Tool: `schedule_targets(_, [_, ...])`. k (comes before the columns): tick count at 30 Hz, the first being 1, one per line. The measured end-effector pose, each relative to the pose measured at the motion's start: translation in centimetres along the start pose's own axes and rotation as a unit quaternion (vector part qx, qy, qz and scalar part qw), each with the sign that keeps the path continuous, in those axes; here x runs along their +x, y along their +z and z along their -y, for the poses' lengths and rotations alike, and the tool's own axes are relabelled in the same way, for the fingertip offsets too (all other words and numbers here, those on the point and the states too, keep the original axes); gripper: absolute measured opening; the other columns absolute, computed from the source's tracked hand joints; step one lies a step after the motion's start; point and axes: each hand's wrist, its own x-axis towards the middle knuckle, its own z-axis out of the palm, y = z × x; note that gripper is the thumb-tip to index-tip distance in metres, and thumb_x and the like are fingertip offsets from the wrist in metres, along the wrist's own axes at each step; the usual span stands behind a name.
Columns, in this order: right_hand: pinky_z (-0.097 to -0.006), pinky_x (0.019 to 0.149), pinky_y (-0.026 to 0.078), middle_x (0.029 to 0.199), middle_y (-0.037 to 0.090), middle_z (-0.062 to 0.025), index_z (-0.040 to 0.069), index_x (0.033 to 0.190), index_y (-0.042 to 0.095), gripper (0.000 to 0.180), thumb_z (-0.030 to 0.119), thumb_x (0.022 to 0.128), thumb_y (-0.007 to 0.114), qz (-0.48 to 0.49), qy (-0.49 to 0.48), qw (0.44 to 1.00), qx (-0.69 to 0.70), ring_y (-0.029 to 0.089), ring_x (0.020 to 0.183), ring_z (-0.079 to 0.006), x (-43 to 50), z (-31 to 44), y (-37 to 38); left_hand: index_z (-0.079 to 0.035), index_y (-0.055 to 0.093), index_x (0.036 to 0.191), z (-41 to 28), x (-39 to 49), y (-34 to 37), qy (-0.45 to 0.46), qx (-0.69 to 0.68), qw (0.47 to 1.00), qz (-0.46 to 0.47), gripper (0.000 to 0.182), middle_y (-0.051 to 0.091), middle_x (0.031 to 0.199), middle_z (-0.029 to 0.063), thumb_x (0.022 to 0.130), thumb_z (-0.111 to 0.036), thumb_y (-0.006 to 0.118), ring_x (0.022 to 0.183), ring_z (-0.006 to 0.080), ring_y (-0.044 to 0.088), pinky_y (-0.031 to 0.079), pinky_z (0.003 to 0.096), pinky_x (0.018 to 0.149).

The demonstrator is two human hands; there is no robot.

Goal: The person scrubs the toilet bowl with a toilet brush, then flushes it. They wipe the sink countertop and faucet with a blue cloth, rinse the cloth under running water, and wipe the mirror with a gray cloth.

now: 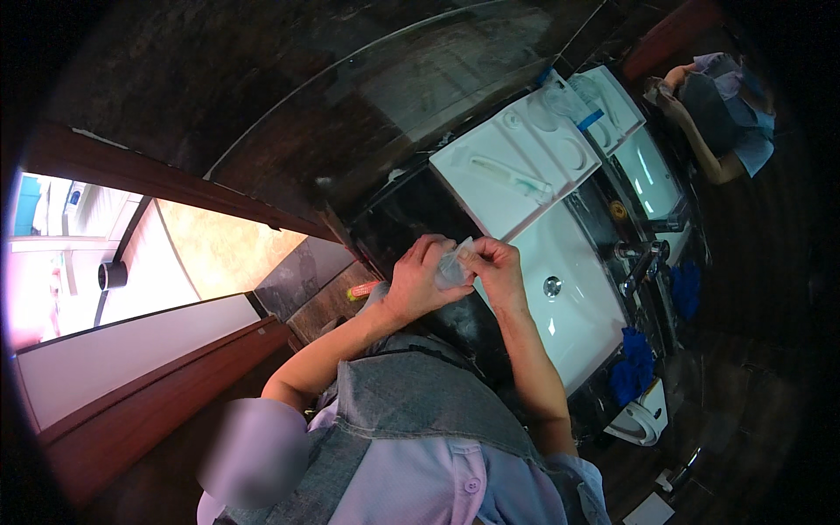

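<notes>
My left hand (420, 279) is wrapped around a small clear object in thin translucent plastic (450, 269), perhaps a cup. The thumb and fingers of my right hand (497, 262) pinch the gathered top of that plastic. Both hands are over the near edge of a white rectangular sink (577, 328). Just beyond them, a white compartmented tray (467, 190) rests across the far end of the sink and the dark counter. In the tray lie a clear packet with a slim item (512, 176) and, at its back corner, another clear plastic-wrapped thing (548, 105).
A chrome faucet (640, 259) stands at the sink's right side, before a mirror (728, 230). A crumpled blue cloth (633, 367) lies on the counter near a white box-like holder (640, 420). To the left, a door (151, 367) opens onto a bright room.
</notes>
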Motion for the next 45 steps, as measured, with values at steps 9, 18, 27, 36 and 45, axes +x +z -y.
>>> schedule_targets(9, [-0.0225,0.062,0.045,0.078,0.061,-0.0004,-0.002,0.083,0.063,0.004,-0.002,0.086,0.066,-0.001,-0.060,0.995,-0.084,0.055,0.069,-0.0063,-2.2,2.3,0.8,-0.007,0.040,0.142,2.8,-1.4,-0.9,-0.252,-0.752,0.520,0.317,0.082,0.054,0.129,0.0136,0.084,-0.060,0.062,0.111,0.0259,0.056,0.044,0.0400,0.098])
schedule_targets(18, [-0.0253,0.064,0.049,0.076,0.065,-0.0051,-0.001,0.083,0.069,0.005,-0.005,0.081,0.068,-0.069,-0.151,0.978,-0.127,0.060,0.069,-0.0117,-1.8,1.6,0.6,-0.004,0.046,0.129,2.1,0.0,-2.3,-0.059,-0.268,0.955,0.113,0.079,0.061,0.114,0.0129,0.067,-0.033,0.084,0.106,0.0249,0.062,0.049,0.0367,0.090])
schedule_targets(27, [-0.0264,0.066,0.051,0.078,0.069,-0.0094,0.001,0.087,0.071,0.009,-0.005,0.080,0.069,-0.113,-0.229,0.918,-0.303,0.066,0.072,-0.0157,-1.9,1.4,1.9,-0.002,0.043,0.130,-1.2,-1.0,-1.9,-0.065,0.044,0.997,-0.011,0.089,0.059,0.108,0.0190,0.058,-0.032,0.087,0.097,0.0380,0.061,0.051,0.0447,0.085])
schedule_targets(36, [-0.0309,0.063,0.053,0.084,0.067,-0.0119,0.002,0.089,0.069,0.013,-0.005,0.077,0.068,-0.153,-0.350,0.888,-0.258,0.066,0.076,-0.0241,-1.8,3.1,1.7,-0.001,0.037,0.141,-0.1,-1.6,-1.5,-0.260,-0.609,0.750,0.007,0.088,0.053,0.130,0.0179,0.079,-0.052,0.072,0.114,0.0336,0.057,0.047,0.0467,0.095])
schedule_targets(45, [-0.0320,0.063,0.051,0.082,0.061,-0.0099,0.003,0.099,0.068,0.023,-0.006,0.078,0.065,0.006,-0.310,0.887,-0.343,0.061,0.072,-0.0249,-2.7,6.2,-0.6,-0.004,0.047,0.136,1.1,-0.6,-2.7,-0.255,-0.694,0.635,0.224,0.077,0.061,0.118,0.0104,0.077,-0.045,0.077,0.112,0.0220,0.058,0.047,0.0396,0.098])
